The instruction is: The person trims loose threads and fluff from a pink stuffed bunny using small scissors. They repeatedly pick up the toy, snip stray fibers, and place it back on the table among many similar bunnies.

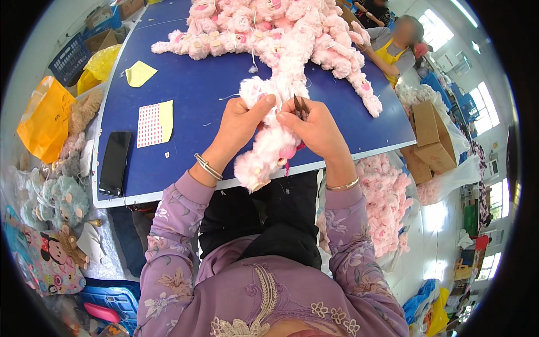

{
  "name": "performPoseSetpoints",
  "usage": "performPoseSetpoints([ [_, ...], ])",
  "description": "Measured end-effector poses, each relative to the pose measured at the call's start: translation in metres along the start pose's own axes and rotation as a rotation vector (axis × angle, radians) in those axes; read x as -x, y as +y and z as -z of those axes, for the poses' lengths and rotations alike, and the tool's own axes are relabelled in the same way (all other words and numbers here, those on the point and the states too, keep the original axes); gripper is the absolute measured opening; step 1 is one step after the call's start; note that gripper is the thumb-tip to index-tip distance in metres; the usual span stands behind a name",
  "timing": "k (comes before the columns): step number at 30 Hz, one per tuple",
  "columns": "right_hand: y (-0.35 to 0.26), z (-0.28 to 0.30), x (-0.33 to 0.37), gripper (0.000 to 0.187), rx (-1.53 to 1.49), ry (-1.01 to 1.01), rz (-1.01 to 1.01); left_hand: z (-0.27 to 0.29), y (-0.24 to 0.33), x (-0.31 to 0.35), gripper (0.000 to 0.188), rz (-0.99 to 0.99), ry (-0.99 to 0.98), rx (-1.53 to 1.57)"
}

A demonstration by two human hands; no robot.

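Right at the near edge of the blue work table point(191, 90), the left hand point(240, 124) grips the upper part of a fluffy pale-pink plush toy point(268, 149), thumb pressed into its fur, while the right hand point(315, 126) closes on the toy's other side and pinches a small dark pair of snips point(300, 105) upright between its fingers. Beyond the hands a heap of similar pink plush toys point(281, 28) covers the far table, with a sheet of small pink stickers point(150, 124), a yellow paper scrap point(139, 73) and a black phone point(114, 163) lying to the left. Another person in a yellow apron point(390, 50) sits at the far right corner, and more pink plush point(387, 196) is piled beside the person's right sleeve.
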State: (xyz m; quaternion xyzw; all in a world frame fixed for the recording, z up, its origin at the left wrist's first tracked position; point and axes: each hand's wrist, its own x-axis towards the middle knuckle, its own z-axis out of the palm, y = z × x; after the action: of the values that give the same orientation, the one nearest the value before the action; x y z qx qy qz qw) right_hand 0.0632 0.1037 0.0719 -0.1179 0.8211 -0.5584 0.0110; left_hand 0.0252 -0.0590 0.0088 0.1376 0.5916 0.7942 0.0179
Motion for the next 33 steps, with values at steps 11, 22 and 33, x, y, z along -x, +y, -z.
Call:
performPoseSetpoints([
  [11, -0.012, 0.009, 0.006, 0.015, 0.047, 0.205, 0.039, 0.0, -0.003, -0.005, 0.038, 0.046, 0.097, 0.064],
  [22, 0.003, -0.001, -0.003, 0.019, 0.088, 0.3, 0.152, 0.0, 0.005, -0.002, 0.035, 0.028, 0.087, 0.002],
  [33, -0.012, 0.009, 0.015, 0.028, 0.38, 0.101, 0.163, 0.002, 0.001, -0.002, 0.028, -0.02, 0.055, 0.04],
])
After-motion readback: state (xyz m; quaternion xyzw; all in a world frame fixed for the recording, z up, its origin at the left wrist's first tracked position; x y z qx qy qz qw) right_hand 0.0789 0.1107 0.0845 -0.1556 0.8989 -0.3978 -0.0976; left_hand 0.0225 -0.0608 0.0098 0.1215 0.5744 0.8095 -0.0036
